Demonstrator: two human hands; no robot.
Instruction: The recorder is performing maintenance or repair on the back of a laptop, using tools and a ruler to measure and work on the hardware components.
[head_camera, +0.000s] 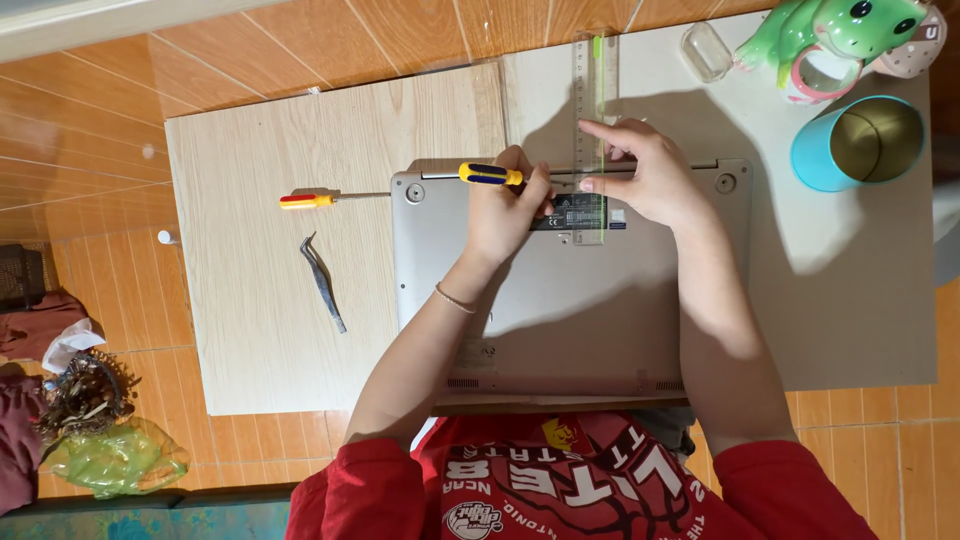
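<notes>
A silver laptop (560, 300) lies bottom-up on the low table. My left hand (508, 205) grips a screwdriver (489, 174) with a yellow and blue handle, laid sideways along the laptop's far edge. My right hand (645, 175) presses its fingers on a clear green ruler (593, 120) that stands across the laptop's far edge, over a dark label. A thin bracelet is on my left wrist.
A red and yellow screwdriver (318, 199) and bent tweezers (322, 283) lie on the wooden board (250, 330) to the left. A blue cup (862, 143), a green frog toy (835, 30) and a small clear case (707, 50) stand at the far right. Bags lie on the tiled floor at left.
</notes>
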